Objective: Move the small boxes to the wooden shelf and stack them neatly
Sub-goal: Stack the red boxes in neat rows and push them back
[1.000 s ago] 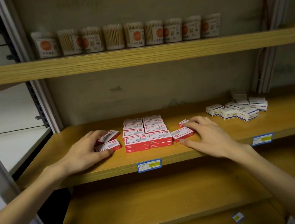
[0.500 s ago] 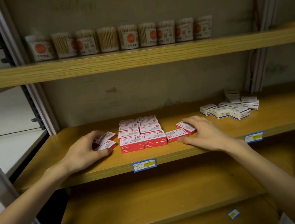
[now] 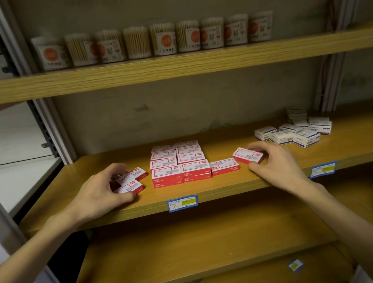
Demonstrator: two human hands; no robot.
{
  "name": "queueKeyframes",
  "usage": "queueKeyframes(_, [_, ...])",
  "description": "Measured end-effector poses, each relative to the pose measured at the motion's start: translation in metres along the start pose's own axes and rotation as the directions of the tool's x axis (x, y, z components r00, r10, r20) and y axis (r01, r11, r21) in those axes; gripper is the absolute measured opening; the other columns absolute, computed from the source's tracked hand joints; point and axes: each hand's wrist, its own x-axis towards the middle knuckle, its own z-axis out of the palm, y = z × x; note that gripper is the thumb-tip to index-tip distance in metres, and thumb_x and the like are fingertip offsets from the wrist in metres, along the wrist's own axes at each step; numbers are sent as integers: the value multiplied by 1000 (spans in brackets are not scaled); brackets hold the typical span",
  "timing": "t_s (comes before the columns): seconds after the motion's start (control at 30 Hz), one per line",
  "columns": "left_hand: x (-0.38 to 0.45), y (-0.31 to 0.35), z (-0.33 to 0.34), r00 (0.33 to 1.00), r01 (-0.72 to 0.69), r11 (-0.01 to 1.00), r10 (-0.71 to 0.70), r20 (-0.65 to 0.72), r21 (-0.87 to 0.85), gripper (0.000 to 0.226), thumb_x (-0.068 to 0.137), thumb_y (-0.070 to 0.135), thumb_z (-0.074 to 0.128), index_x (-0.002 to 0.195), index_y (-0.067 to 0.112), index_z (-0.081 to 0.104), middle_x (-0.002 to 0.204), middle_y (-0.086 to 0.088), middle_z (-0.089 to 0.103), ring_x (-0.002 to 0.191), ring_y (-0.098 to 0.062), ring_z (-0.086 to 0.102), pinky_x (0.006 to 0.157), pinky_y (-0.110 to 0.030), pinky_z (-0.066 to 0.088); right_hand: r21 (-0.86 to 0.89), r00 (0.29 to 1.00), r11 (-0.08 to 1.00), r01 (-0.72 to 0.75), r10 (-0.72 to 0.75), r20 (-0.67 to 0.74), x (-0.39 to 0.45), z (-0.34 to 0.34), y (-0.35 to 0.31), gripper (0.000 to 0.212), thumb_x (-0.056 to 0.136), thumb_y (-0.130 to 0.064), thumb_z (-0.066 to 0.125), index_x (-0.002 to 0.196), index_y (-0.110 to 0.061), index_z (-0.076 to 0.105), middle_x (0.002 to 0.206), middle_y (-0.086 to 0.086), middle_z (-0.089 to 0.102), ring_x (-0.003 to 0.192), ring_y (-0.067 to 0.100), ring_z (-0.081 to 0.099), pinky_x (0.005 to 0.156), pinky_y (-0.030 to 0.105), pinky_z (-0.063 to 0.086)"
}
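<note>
Small red-and-white boxes sit in a neat block in the middle of the wooden shelf, two columns wide, the front ones two high. One box lies flat beside the block on the right. My right hand pinches a tilted red box just right of it. My left hand grips two loose red boxes to the left of the block, fingers curled over them.
A loose cluster of white-and-blue boxes lies at the shelf's right rear. Cotton-swab tubs line the shelf above. Price tags hang on the front edge. A bare lower shelf sits beneath, with metal uprights at both sides.
My right hand has drawn back to the right and lifted one red box at a tilt, leaving another flat against the block. My left hand stays on its two boxes.
</note>
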Motion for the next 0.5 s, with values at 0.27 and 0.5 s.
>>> queueKeyframes(0.27, [-13,-3,-7,999,-17,999,19,42,-51,89,56,71,68,136,37,46,132,11,59,118,-10,56,95,-30,54,279,982,956,90,-39,-184,-17,-1,-7,52,86,-20,80,134,-26,62,125,-14,61,105,2,60,77,13,49])
queueKeyframes(0.5, [8,-3,-9,978,6,999,4,209,-47,86,74,57,59,150,25,38,145,1,50,125,-11,49,92,-20,46,311,938,900,305,-341,68,-29,5,-27,52,83,-16,82,130,-29,64,121,-17,61,119,-4,55,91,18,53])
